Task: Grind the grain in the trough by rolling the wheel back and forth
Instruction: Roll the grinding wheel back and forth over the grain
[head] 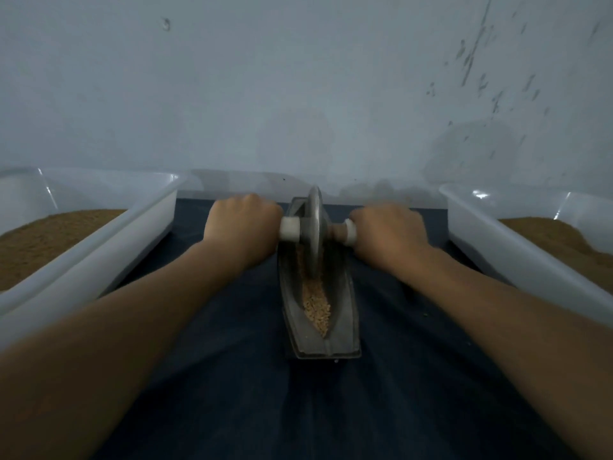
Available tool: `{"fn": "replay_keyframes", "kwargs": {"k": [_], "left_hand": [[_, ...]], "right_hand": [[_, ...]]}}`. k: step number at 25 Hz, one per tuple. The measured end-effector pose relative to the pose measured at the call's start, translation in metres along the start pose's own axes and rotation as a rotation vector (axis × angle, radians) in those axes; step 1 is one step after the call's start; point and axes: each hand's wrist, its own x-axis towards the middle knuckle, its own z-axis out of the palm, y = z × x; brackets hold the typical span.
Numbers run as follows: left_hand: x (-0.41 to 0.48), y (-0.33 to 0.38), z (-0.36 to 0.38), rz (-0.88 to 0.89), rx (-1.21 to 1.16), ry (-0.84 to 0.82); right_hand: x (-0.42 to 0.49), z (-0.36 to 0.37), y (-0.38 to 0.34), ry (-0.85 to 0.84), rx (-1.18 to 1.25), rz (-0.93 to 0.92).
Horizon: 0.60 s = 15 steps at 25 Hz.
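- Head view: a flat grey metal disc wheel [314, 224] stands upright at the far part of a long boat-shaped grey metal trough [347, 310].
- Coarse pale grain [316, 307] lies in the trough's near half.
- The left hand [243, 224] and right hand [388, 234] grip the wheel's axle ends.
- Two white plastic tubs [109, 257] hold brown powder [49, 234].

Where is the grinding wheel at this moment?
In the head view, the wheel stands upright at the far end of the trough, between the left hand and right hand gripping its handle.

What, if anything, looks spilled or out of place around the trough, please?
Hardly anything. A few pale specks, perhaps spillage, lie on the dark cloth right of the trough; the grain itself sits inside it. Dark streaks mark the wall at upper right.
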Motion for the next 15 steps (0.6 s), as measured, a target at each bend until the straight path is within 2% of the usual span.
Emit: {"fn": "replay_keyframes", "kwargs": {"k": [2,4,6,9,11,13,15], "left_hand": [[-0.032,-0.005,-0.003,0.093,0.007,0.141],[-0.043,-0.01,-0.007,0.134,0.012,0.224],[-0.035,-0.006,0.0,0.079,0.056,0.137],[0.007,0.006,0.005,-0.005,0.079,0.047],[0.028,0.008,0.003,-0.012,0.068,-0.026],[0.016,0.004,0.0,0.022,0.064,0.019],[-0.023,-0.003,0.004,0.057,0.012,0.151]], "right_hand": [[-0.034,0.005,0.008,0.241,-0.085,-0.095],[-0.051,0.004,0.012,0.388,-0.119,-0.11],[-0.041,0.011,0.009,0.341,-0.125,-0.081],[0.004,0.01,-0.004,0.048,0.0,0.051],[0.017,0.012,-0.007,-0.07,0.068,0.131],[0.003,0.009,-0.001,-0.042,0.045,0.087],[-0.026,0.006,0.005,0.22,-0.05,-0.092]]}}
